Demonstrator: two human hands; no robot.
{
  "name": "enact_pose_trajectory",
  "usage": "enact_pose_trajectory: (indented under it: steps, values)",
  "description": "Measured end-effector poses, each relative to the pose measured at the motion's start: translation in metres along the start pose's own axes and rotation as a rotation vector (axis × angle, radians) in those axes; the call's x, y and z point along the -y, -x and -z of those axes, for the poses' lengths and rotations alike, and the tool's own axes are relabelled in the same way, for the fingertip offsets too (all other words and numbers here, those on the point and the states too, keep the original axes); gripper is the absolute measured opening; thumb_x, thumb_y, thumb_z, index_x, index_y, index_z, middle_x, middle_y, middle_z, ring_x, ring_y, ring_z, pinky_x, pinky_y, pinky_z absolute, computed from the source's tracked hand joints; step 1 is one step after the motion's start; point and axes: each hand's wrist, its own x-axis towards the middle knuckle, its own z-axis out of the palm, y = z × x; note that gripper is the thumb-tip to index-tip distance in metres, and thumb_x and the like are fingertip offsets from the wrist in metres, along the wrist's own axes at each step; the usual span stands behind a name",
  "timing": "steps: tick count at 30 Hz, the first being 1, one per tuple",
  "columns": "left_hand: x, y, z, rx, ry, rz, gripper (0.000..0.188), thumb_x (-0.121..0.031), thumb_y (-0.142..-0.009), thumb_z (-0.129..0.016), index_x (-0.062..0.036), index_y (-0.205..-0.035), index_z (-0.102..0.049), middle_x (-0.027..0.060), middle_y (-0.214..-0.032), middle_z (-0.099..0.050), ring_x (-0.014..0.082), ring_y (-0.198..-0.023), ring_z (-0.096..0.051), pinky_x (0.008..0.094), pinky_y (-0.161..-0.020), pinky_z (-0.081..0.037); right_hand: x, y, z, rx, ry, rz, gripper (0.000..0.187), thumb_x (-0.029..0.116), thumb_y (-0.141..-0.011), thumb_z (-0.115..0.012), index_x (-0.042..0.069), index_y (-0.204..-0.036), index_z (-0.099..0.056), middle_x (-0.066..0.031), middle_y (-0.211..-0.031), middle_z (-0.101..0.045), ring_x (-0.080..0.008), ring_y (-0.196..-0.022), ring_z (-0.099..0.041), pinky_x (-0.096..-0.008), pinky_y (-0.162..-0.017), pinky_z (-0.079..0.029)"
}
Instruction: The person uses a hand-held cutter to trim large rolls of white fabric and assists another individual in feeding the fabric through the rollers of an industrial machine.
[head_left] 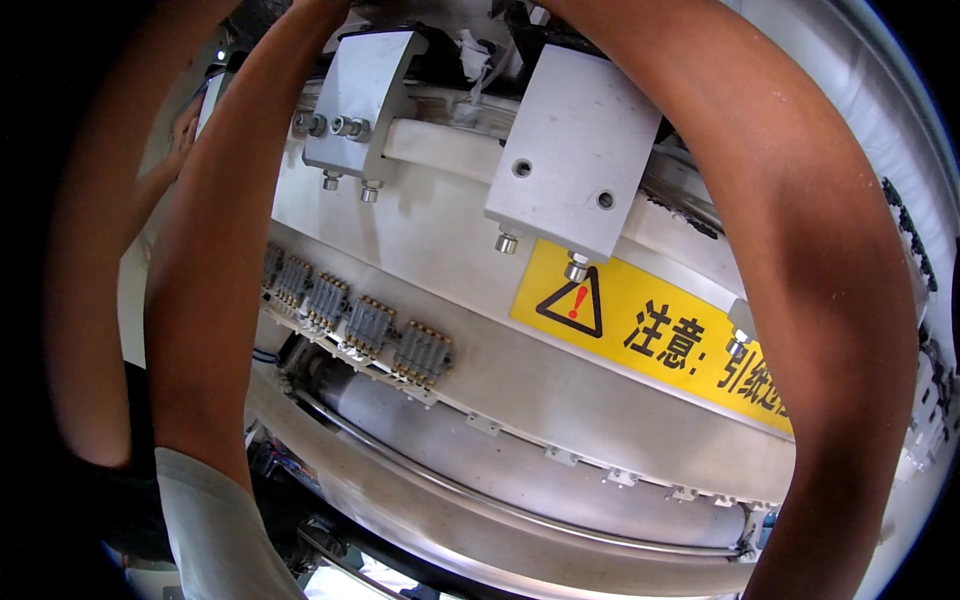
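Note:
Both my forearms reach up past the top edge, so my left hand and my right hand are out of the picture. My left forearm [215, 230] rises beside a silver metal block [365, 95] with bolts in its face and lower edge. Nearer my right arm [800, 200] is a larger silver block [570, 150] with two holes and two bolts below. Behind the blocks runs a pale machine beam [440, 150], with torn white material [475, 55] and black parts above it. What my hands touch is hidden.
A yellow warning label [610, 320] is stuck to the machine's white panel. Grey valve blocks [370, 325] line its lower left, above a metal roller [520, 470] and a thin rod. At left, another person's hand [185, 130] shows, plus a blurred arm [95, 300].

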Motion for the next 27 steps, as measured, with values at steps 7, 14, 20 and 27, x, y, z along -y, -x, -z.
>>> enact_pose_trajectory:
  steps: [7,14,20,27]
  values:
    - [0.009,-0.011,0.003,-0.003,-0.026,-0.025,0.031,-0.027,-0.098,-0.071,-0.0065,-0.075,-0.067,0.003,-0.061,-0.061,0.0143,-0.046,-0.053,0.032,-0.041,-0.036,0.002,-0.002,0.004,0.046,-0.008,-0.009,0.026,0.015,-0.084,-0.064,0.001,-0.1,-0.079,-0.0249,-0.107,-0.075,-0.0384,-0.102,-0.074,-0.0463,-0.087,-0.06]
    - [0.005,-0.011,0.0,0.025,-0.086,-0.006,0.03,-0.026,-0.099,-0.067,-0.005,-0.077,-0.069,0.0034,-0.062,-0.062,0.0148,-0.048,-0.055,0.0323,-0.042,-0.038,0.002,0.0,0.006,0.068,-0.005,-0.02,0.025,0.015,-0.084,-0.064,0.001,-0.1,-0.079,-0.0247,-0.107,-0.075,-0.0382,-0.101,-0.074,-0.0462,-0.087,-0.06]
    - [0.008,-0.006,0.004,-0.01,-0.109,-0.002,0.028,-0.025,-0.1,-0.065,-0.0043,-0.081,-0.071,0.0021,-0.07,-0.065,0.0129,-0.058,-0.058,0.0297,-0.049,-0.042,0.001,-0.001,0.005,0.038,-0.006,0.005,0.024,0.014,-0.084,-0.063,0.001,-0.097,-0.079,-0.0244,-0.105,-0.075,-0.0384,-0.101,-0.074,-0.0465,-0.087,-0.06]
    - [0.016,-0.014,0.027,-0.07,-0.062,0.006,0.019,-0.018,-0.1,-0.065,-0.0043,-0.088,-0.071,0.0035,-0.074,-0.066,0.0123,-0.06,-0.059,0.0287,-0.051,-0.044,0.005,-0.003,0.004,0.026,-0.03,-0.018,0.026,0.015,-0.085,-0.063,0.001,-0.1,-0.079,-0.0252,-0.107,-0.075,-0.0376,-0.102,-0.074,-0.0458,-0.089,-0.059]
